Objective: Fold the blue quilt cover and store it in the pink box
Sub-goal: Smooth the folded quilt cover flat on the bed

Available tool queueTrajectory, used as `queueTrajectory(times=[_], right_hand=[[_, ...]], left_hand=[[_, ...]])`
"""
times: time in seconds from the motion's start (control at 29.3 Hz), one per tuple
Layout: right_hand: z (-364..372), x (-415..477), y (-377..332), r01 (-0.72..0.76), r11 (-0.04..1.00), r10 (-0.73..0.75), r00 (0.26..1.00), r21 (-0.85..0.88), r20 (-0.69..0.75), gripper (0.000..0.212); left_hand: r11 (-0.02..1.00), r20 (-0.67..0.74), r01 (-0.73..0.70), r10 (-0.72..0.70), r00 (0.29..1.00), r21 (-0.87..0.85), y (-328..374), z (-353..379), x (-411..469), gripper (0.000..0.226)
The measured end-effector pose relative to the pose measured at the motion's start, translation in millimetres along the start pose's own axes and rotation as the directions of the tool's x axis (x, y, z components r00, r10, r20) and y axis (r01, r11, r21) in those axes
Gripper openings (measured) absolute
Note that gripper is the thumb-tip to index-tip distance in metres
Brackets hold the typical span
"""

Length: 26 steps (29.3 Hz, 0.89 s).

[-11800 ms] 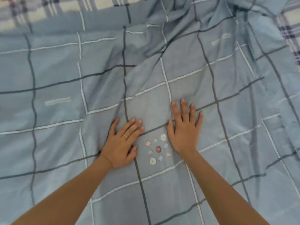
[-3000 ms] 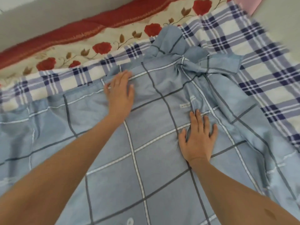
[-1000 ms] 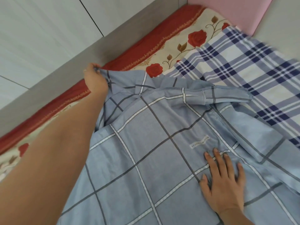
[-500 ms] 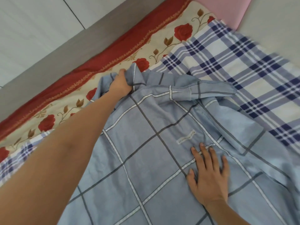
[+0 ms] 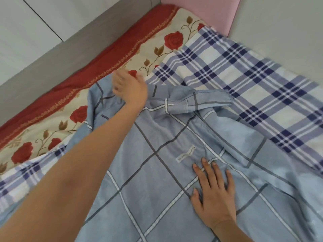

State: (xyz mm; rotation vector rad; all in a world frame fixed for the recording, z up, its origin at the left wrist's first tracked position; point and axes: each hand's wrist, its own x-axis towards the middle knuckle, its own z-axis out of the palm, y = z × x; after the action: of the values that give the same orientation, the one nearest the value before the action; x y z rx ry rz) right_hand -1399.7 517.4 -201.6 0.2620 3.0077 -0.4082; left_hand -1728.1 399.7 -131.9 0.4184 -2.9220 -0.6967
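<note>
The blue quilt cover (image 5: 157,180), light blue with a grey and white grid, lies spread over the bed, and its far edge is bunched into a rolled fold (image 5: 197,102). My left hand (image 5: 130,89) is blurred over the far left edge of the cover, fingers stretched out, and no cloth shows pinched in them. My right hand (image 5: 213,194) lies flat, palm down, on the cover just below a small white label (image 5: 186,153). A pink flat-sided thing (image 5: 197,13), possibly the pink box, stands past the bed's far corner.
Under the cover lies a blue and white plaid sheet (image 5: 244,81), and under that a cream sheet with red roses and a red border (image 5: 108,55). A grey bed frame (image 5: 70,48) runs along the far left, with white wall panels behind it.
My left hand held up the cover's far left edge, then brought it down towards the bed. That edge now lies lower and the fingers have loosened. My right hand has stayed pressed flat.
</note>
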Motion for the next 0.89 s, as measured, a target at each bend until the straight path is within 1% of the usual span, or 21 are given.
queueTrajectory(times=[0.03, 0.07, 0.1, 0.14, 0.17, 0.21, 0.24, 0.27, 0.34, 0.38, 0.44, 0.51, 0.58, 0.62, 0.65, 0.68, 0.82, 0.89], right_hand=[[0.4, -0.7, 0.3, -0.002, 1.0, 0.002, 1.0, -0.009, 0.011, 0.066], [0.4, -1.0, 0.7, -0.001, 1.0, 0.001, 1.0, -0.016, 0.017, 0.066], [0.3, -1.4, 1.5, 0.001, 1.0, 0.0, 1.0, -0.022, 0.024, 0.066], [-0.3, -1.6, 1.9, 0.001, 1.0, 0.0, 1.0, -0.027, 0.028, 0.066], [-0.5, -0.8, 1.1, 0.003, 1.0, -0.002, 0.999, -0.03, 0.033, 0.066], [-1.0, -0.5, 0.8, 0.004, 0.999, -0.003, 0.999, -0.034, 0.033, 0.066], [-1.1, -0.8, 0.6, 0.003, 0.999, -0.001, 1.0, -0.037, 0.03, 0.066], [-1.2, -1.1, -0.1, 0.0, 0.999, 0.001, 1.0, -0.034, 0.028, 0.066], [-0.7, -2.2, 0.3, -0.005, 0.999, 0.005, 1.0, -0.039, 0.021, 0.065], [-0.4, -2.2, 0.5, -0.006, 0.999, 0.007, 1.0, -0.041, 0.017, 0.065], [0.4, -2.2, 1.8, -0.005, 0.999, 0.005, 1.0, -0.043, 0.011, 0.065], [0.4, -3.6, 1.8, -0.006, 0.999, 0.007, 1.0, -0.044, 0.011, 0.065], [0.2, -4.5, 1.4, -0.012, 0.999, 0.012, 1.0, -0.035, 0.004, 0.066], [0.6, -5.0, 1.5, -0.018, 0.999, 0.017, 1.0, -0.026, -0.009, 0.066], [1.2, -5.4, 2.0, -0.024, 1.0, 0.024, 0.999, -0.014, -0.022, 0.067], [1.7, -5.2, 2.2, -0.026, 1.0, 0.026, 0.999, 0.0, -0.031, 0.068], [3.9, -8.1, 1.7, -0.063, 0.994, 0.068, 0.996, 0.085, -0.053, 0.072], [-1.1, -5.0, -1.0, -0.067, 0.985, 0.075, 0.996, 0.159, -0.045, 0.072]], left_hand=[[0.978, 0.009, -0.205, 0.205, 0.979, -0.03, 9.6, 4.8, -11.9, 0.048], [0.912, 0.091, -0.405, 0.41, 0.908, -0.06, 18.9, 8.0, -25.0, 0.048], [0.839, 0.234, -0.538, 0.54, 0.808, -0.081, 26.1, 12.0, -37.9, 0.049], [0.791, 0.395, -0.607, 0.584, 0.709, -0.079, 32.8, 14.8, -49.5, 0.051], [0.768, 0.516, -0.638, 0.568, 0.641, -0.054, 35.3, 16.9, -55.9, 0.05], [0.762, 0.578, -0.645, 0.55, 0.603, -0.051, 37.3, 18.3, -59.9, 0.043], [0.76, 0.592, -0.643, 0.564, 0.576, -0.098, 38.6, 18.6, -63.1, 0.032], [0.752, 0.571, -0.637, 0.602, 0.559, -0.169, 37.4, 15.9, -64.5, 0.022], [0.708, 0.443, -0.653, 0.693, 0.569, -0.269, 31.3, 8.2, -65.3, 0.018], [0.697, 0.361, -0.654, 0.714, 0.6, -0.293, 26.6, 4.6, -62.9, 0.016], [0.699, 0.192, -0.627, 0.706, 0.682, -0.344, 17.3, -3.2, -57.3, 0.018], [0.722, 0.042, -0.564, 0.629, 0.776, -0.402, 9.4, -10.2, -50.7, 0.018], [0.759, -0.057, -0.429, 0.463, 0.884, -0.49, 5.0, -14.7, -35.9, 0.019], [0.768, -0.075, -0.343, 0.362, 0.929, -0.541, 4.7, -17.8, -26.3, 0.023], [0.77, -0.071, -0.268, 0.28, 0.957, -0.58, 3.9, -20.5, -16.8, 0.028], [0.777, -0.064, -0.234, 0.244, 0.968, -0.584, 2.6, -23.5, -7.7, 0.03], [0.876, -0.018, -0.302, 0.319, 0.948, -0.375, -5.2, -23.1, 8.2, 0.014], [0.919, 0.0, -0.279, 0.291, 0.957, -0.279, -15.5, -22.1, 8.6, 0.016]])
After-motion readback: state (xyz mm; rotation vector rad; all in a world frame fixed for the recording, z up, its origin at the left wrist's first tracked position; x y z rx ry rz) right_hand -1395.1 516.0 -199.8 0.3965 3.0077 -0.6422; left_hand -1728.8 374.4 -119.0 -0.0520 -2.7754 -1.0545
